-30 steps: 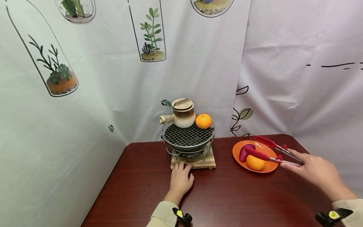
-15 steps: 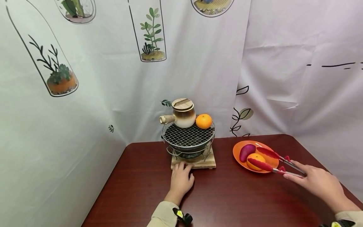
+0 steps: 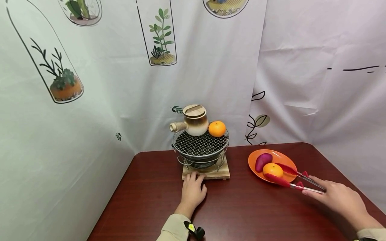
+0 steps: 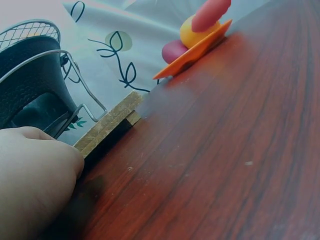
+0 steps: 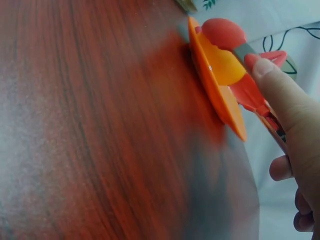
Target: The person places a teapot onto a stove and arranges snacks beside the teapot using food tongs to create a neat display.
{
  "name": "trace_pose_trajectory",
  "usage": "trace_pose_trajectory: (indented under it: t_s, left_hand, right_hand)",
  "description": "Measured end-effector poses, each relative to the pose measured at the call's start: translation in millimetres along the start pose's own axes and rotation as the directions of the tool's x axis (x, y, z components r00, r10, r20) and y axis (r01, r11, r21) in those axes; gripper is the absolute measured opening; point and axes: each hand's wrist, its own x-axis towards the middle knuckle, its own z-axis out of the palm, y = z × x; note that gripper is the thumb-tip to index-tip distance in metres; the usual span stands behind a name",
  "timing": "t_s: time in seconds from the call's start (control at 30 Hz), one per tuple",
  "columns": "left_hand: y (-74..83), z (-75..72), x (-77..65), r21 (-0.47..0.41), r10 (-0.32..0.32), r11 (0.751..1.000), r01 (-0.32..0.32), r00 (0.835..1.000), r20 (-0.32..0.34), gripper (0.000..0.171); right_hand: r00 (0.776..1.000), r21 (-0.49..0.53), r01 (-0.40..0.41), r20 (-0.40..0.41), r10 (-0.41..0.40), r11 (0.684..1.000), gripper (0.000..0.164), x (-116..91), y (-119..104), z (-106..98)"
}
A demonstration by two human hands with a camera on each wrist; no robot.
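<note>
My right hand (image 3: 343,201) grips a pair of metal tongs with red tips (image 3: 281,181). The tongs are spread, one tip on either side of a mandarin orange (image 3: 272,170) lying on an orange plate (image 3: 286,156). Beside that fruit on the plate is a purple sweet potato (image 3: 263,162). In the right wrist view the tongs (image 5: 252,92) overlap the fruit (image 5: 225,67). My left hand (image 3: 193,191) rests its fingers on the front edge of a wooden board (image 3: 222,172); the left wrist view partly hides those fingers behind the back of the hand (image 4: 37,180).
On the board stands a round tabletop grill with a wire mesh (image 3: 197,144). A clay pot (image 3: 196,123) with a wooden lid and side handle sits on the mesh, next to another mandarin orange (image 3: 217,129). Printed curtain hangs behind the dark red table (image 3: 235,214).
My right hand has moved the tongs down and slightly right, from above the plate to around the mandarin orange. The left hand stays at the board.
</note>
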Motion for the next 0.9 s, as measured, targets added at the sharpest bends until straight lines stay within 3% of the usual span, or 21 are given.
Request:
trace_pose_trajectory:
  t_s: [0.57,0.9]
  left_hand:
    - [1.1,-1.7,-0.7,0.006,-0.016,1.0,0.016,0.999,0.032,0.033]
    - [0.7,-0.9,-1.0,0.01,-0.004,1.0,0.004,1.0,0.011,0.033]
  right_hand:
    - [1.0,0.004,-0.015,0.0,0.015,1.0,0.087,-2.8,1.4,-0.9]
    - [1.0,0.013,-0.009,-0.014,0.01,1.0,0.086,4.2,-1.9,-13.0]
